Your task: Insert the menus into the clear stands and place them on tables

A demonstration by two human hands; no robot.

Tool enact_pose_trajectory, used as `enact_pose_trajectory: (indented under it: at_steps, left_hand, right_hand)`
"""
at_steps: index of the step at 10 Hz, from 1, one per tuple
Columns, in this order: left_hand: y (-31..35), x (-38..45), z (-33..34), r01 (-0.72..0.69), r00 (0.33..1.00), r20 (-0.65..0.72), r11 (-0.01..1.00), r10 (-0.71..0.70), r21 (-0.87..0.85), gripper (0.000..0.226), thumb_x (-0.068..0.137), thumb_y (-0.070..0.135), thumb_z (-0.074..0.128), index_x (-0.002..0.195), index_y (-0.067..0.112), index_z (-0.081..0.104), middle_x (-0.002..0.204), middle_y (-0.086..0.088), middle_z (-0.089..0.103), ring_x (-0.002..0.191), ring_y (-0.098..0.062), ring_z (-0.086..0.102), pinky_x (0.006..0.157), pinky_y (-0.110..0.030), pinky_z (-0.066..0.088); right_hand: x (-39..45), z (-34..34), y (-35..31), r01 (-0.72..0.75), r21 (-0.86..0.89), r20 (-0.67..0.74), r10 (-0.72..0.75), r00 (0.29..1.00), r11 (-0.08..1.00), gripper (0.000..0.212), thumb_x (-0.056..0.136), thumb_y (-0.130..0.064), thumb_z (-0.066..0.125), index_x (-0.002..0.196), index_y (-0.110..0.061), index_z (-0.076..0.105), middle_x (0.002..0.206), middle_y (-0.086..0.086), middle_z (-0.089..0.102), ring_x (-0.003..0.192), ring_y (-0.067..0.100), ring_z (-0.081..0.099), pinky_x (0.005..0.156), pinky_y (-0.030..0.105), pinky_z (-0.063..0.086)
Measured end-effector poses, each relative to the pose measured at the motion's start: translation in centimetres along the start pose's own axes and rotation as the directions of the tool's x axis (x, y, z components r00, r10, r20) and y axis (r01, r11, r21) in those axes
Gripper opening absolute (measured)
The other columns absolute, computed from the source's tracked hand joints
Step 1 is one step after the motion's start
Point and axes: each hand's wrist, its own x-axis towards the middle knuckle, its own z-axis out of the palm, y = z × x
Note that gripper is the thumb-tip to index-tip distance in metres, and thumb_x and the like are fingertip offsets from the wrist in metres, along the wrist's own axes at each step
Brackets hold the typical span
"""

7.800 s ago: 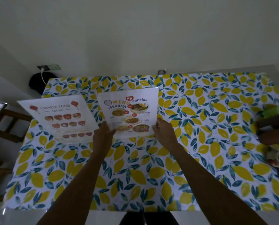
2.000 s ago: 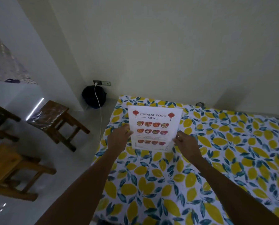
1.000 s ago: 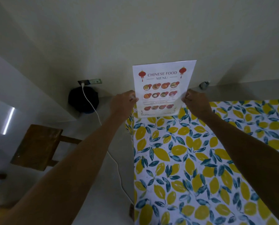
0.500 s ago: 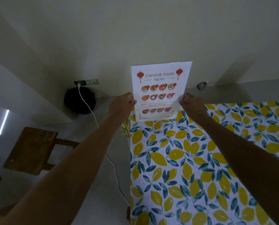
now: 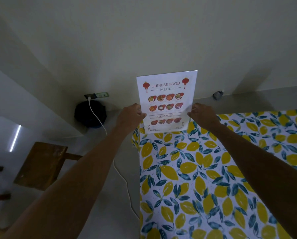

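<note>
Arms: two bare arms reach out from the bottom, one on each side.
Surface: the surface with the white cloth printed with yellow lemons and blue leaves [image 5: 204,178] lies under the right arm and runs up to just below the grip.
Left grip: the left hand [image 5: 129,116] pinches the left edge of the menu, thumb on the front.
Right grip: the right hand [image 5: 202,115] pinches the right edge the same way.
Menu: the white "Chinese Food Menu" sheet with red lanterns and small round food pictures [image 5: 166,100] stands upright between the two hands. Its bottom edge is at the far corner of the cloth; touching or not, I cannot tell.
Left of the grip: a brown wooden stool [image 5: 40,163] on the floor, a black round bag [image 5: 90,114], and a white cable [image 5: 99,121] going to a wall plug [image 5: 96,95].
Behind the grip: a plain pale wall [image 5: 144,31].
</note>
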Motion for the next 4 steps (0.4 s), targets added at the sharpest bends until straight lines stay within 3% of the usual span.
enact_pose_trajectory:
  at_steps: [2, 3, 4]
  left_hand:
    - [0.7, -0.5, 0.0, 0.022, 1.000, 0.003, 1.000, -0.022, 0.018, 0.037, 0.083, 0.033, 0.069, 0.110, 0.009, 0.060, 0.110, -0.010, 0.072, 0.095, -0.028, 0.069, 0.081, -0.046, 0.058]
    - [1.2, -0.7, 0.1, 0.046, 0.999, 0.001, 0.999, -0.046, 0.027, 0.037, 0.081, 0.035, 0.068, 0.107, 0.010, 0.059, 0.108, -0.009, 0.071, 0.094, -0.028, 0.067, 0.082, -0.045, 0.057]
    - [1.4, -0.8, 0.2, 0.075, 0.997, -0.006, 0.997, -0.075, 0.015, 0.040, 0.081, 0.037, 0.068, 0.110, 0.012, 0.058, 0.111, -0.007, 0.070, 0.098, -0.027, 0.067, 0.085, -0.045, 0.056]
  right_hand:
    - [-0.3, 0.1, 0.2, 0.003, 0.083, 0.024, -0.005, 1.000, 0.997, 0.038, 0.093, -0.027, 0.057, 0.123, -0.004, 0.058, 0.118, 0.015, 0.066, 0.108, 0.032, 0.062, 0.091, 0.039, 0.049]
    - [-0.6, -0.1, 0.6, 0.035, 0.045, 0.027, -0.036, 0.999, 0.998, 0.042, 0.092, -0.028, 0.059, 0.128, -0.008, 0.055, 0.119, 0.012, 0.066, 0.108, 0.031, 0.063, 0.094, 0.041, 0.050]
    - [-0.3, 0.0, 1.2, 0.140, -0.047, -0.081, -0.144, 0.986, 0.989, 0.032, 0.086, -0.027, 0.070, 0.114, -0.011, 0.069, 0.118, 0.012, 0.068, 0.099, 0.029, 0.069, 0.081, 0.039, 0.056]
